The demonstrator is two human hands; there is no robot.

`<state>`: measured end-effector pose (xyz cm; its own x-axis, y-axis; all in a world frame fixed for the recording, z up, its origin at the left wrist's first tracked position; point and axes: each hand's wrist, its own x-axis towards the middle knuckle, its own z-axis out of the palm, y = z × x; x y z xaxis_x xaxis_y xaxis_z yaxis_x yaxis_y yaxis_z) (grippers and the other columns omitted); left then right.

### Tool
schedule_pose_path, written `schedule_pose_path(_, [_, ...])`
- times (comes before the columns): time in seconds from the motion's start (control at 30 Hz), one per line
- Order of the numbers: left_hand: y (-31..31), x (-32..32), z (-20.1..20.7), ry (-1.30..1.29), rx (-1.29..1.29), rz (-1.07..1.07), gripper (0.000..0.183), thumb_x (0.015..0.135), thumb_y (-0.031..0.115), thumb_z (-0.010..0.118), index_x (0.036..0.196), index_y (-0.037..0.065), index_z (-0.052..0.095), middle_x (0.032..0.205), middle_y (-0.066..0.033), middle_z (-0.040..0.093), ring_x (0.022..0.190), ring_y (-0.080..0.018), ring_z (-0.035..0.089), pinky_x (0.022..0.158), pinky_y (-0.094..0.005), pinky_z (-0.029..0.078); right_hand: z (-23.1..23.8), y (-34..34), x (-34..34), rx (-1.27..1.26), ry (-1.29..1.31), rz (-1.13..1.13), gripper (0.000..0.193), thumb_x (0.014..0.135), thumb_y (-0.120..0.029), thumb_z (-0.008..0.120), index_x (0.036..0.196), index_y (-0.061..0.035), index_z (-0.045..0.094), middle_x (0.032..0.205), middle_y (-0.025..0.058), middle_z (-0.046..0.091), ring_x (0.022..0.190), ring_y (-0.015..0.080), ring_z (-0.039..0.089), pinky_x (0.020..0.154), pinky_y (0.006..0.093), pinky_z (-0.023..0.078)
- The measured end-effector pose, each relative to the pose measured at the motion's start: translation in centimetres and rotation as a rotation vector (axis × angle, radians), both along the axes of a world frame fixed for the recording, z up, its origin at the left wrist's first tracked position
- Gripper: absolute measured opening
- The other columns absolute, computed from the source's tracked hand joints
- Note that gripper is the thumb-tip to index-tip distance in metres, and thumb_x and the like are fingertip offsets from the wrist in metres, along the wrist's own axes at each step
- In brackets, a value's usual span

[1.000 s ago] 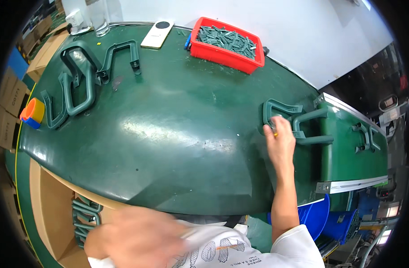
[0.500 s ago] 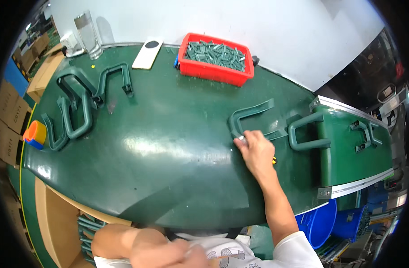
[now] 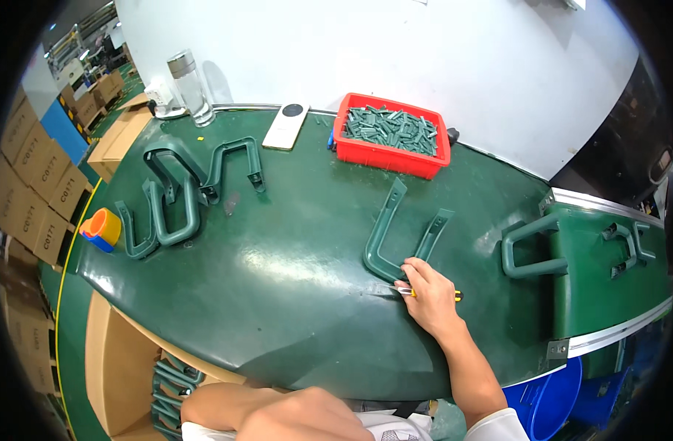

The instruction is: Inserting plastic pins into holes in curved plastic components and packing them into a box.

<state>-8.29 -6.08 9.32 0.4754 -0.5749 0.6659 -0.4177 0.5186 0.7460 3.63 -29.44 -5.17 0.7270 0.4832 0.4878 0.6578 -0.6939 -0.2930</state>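
Observation:
My right hand [image 3: 429, 295] is closed around a knife [image 3: 458, 295] with a yellow and black handle, its thin metal blade pointing left along the table. Its fingertips touch the lower corner of a green U-shaped handle [image 3: 377, 239], which lies on the green tabletop [image 3: 299, 316] with its open end away from me. My left hand [image 3: 307, 413] is low at the picture's bottom edge, in front of my body, and its fingers are hidden. Another green U-shaped handle [image 3: 507, 253] lies right of my right hand, against the edge of a raised green board.
Several green handles [image 3: 193, 213] lie at the left beside an orange and blue tape roll [image 3: 105, 226]. A red bin [image 3: 395, 162] of small green pieces, a phone [image 3: 286, 128] and a glass bottle [image 3: 193, 92] stand along the wall. A carton [image 3: 105, 353] with handles is below left.
The handle by my right hand has turned so its open end faces away from me. The knife now shows clearly in that hand. The whole view has shifted.

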Motion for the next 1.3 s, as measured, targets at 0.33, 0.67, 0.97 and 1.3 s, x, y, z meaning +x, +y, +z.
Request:
schedule_pose_path(0.33, [-1.3, 2.5, 0.5, -0.200, -0.327, -0.027, 0.012, 0.085, 0.004, 0.054, 0.085, 0.003, 0.066, 0.082, -0.0180, 0.062, 0.062, -0.0263, 0.060, 0.045, -0.0283, 0.043, -0.2, 0.0, -0.1, 0.020, -0.051, -0.008, 0.027, 0.070, -0.008, 0.072, 0.093, -0.0015, 0.060, 0.101, 0.0091, 0.062, 0.074, 0.0262, 0.063, 0.060, 0.0354, 0.051])
schedule_pose_path(0.67, [-3.3, 0.3, 2.7, -0.100, 0.576, 0.666, 0.006, 0.075, 0.006, 0.060, 0.076, 0.005, 0.066, 0.073, -0.0123, 0.060, 0.061, -0.0237, 0.060, 0.052, -0.0307, 0.048, 0.3, 0.6, -0.3, 0.040, 0.013, 0.064, 0.028, 0.064, -0.012, 0.077, 0.087, -0.0039, 0.064, 0.095, 0.0072, 0.064, 0.071, 0.0234, 0.062, 0.060, 0.0329, 0.050])
schedule_pose_path(0.97, [-0.7, 6.7, 0.2, 0.309, 0.326, 1.272, 0.033, 0.080, 0.010, 0.068, 0.058, 0.007, 0.043, 0.053, 0.0035, 0.044, 0.047, -0.0039, 0.036, 0.043, -0.0224, 0.029, 1.8, 1.4, -0.7, 0.189, 0.062, 0.098, 0.010, 0.068, -0.002, 0.071, 0.077, -0.0041, 0.066, 0.091, 0.0065, 0.068, 0.060, 0.0190, 0.055, 0.056, 0.0289, 0.047])
schedule_pose_path(1.3, [-1.2, 11.1, -12.4, 1.251, -0.267, 0.744, 0.030, 0.085, 0.030, 0.065, 0.071, 0.012, 0.045, 0.055, -0.0057, 0.052, 0.051, -0.0175, 0.053, 0.052, -0.0300, 0.043, 4.0, 3.5, 0.1, 0.160, -0.168, 0.217, 0.025, 0.068, -0.010, 0.075, 0.089, -0.0011, 0.065, 0.100, 0.0135, 0.065, 0.061, 0.0190, 0.057, 0.056, 0.0291, 0.048])
